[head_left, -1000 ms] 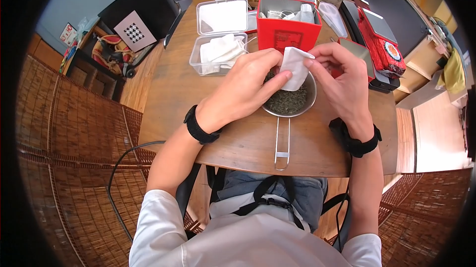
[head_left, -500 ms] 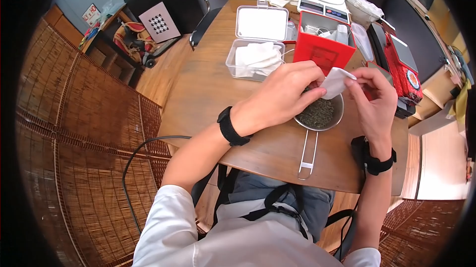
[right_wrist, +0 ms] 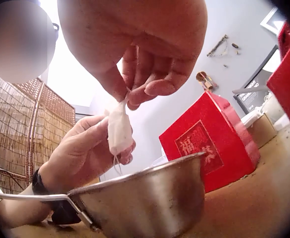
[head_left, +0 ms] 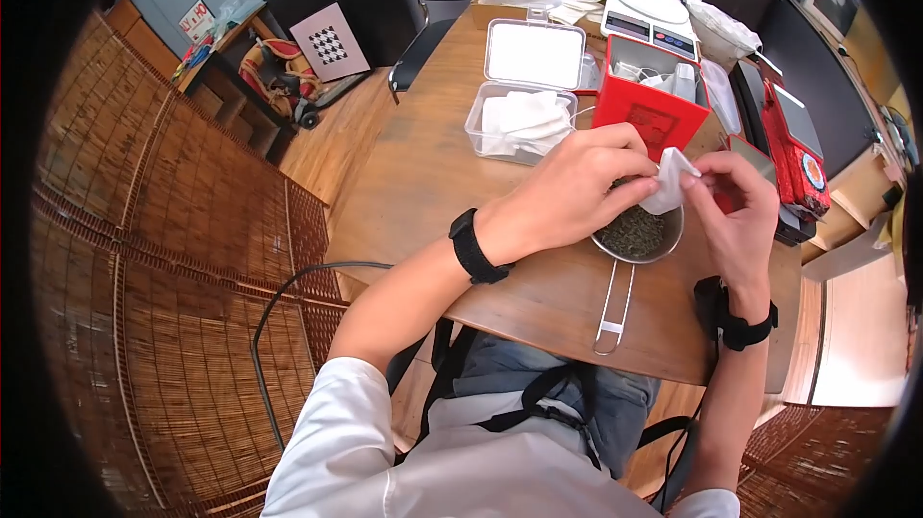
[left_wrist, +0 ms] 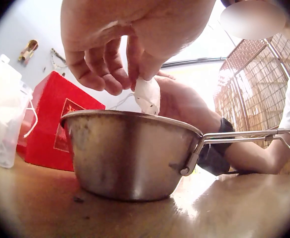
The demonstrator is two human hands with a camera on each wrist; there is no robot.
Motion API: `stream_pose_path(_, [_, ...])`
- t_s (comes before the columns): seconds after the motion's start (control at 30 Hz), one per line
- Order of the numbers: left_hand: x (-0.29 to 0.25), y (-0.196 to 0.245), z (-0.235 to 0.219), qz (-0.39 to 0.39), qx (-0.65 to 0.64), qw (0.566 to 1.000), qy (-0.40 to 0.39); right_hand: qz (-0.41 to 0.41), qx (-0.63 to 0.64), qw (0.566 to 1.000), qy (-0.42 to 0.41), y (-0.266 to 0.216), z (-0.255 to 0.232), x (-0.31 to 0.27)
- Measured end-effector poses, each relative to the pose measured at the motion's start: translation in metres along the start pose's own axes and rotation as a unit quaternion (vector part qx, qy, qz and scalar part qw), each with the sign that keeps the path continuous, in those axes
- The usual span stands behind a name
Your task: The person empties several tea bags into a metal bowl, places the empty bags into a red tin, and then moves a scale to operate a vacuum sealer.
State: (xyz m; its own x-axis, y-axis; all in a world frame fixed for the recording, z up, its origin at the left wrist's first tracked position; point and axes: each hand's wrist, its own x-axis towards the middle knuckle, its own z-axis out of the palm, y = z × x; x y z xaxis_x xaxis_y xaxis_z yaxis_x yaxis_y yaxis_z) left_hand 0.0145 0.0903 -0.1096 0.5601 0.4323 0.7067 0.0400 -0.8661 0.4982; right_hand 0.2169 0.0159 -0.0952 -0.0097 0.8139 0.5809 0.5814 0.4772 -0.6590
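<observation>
Between my hands is a small white tea bag (head_left: 670, 184), held upright over a steel cup (right_wrist: 145, 203). Left fingers and thumb pinch one side of it; this left hand (head_left: 577, 193) comes over the cup's left rim. On the other side, my right hand (head_left: 740, 215) pinches the top edge between thumb and fingers. A thin string loop (right_wrist: 117, 166) hangs from the bag in the right wrist view. Dark dried tea leaves (head_left: 635, 233) lie in the cup, and its wire handle (head_left: 612, 311) points towards me. Dark specks show on the bag (left_wrist: 147, 96) in the left wrist view.
Just behind the cup stands a red box (head_left: 639, 114) holding white packets. Left of it, a clear lidded box (head_left: 478, 138) stands open with more white bags. A kitchen scale (head_left: 649, 13) sits farther back, and red packages (head_left: 793, 158) lie at the right.
The head view has swung, so everything sits farther right and lower. The bag, spread flat before, now looks narrower and folded at its top. Both hands keep their pinch.
</observation>
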Motion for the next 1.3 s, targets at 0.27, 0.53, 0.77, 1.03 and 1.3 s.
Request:
stream_pose_path(0.27, [0.006,-0.001,-0.017,-0.066,-0.019,0.997,0.019,0.042,0.118,0.990,0.063,0.002,-0.001,0.002])
stream_pose_path(0.53, [0.012,-0.025,-0.066,-0.151,-0.106,0.970,0.157,0.025,0.120,0.989,0.082,0.008,0.004,0.003])
stream_pose_path(0.77, [0.000,-0.063,-0.107,-0.248,-0.066,0.964,0.065,-0.008,0.083,0.994,0.070,0.000,0.002,0.003])
stream_pose_path(1.03, [-0.001,-0.050,-0.093,-0.219,0.319,0.920,-0.067,-0.027,0.099,0.992,0.075,0.000,0.003,0.002])
stream_pose_path(1.3, [-0.002,-0.061,-0.095,-0.173,0.294,0.940,0.006,-0.033,0.081,0.994,0.066,-0.004,0.003,0.002])
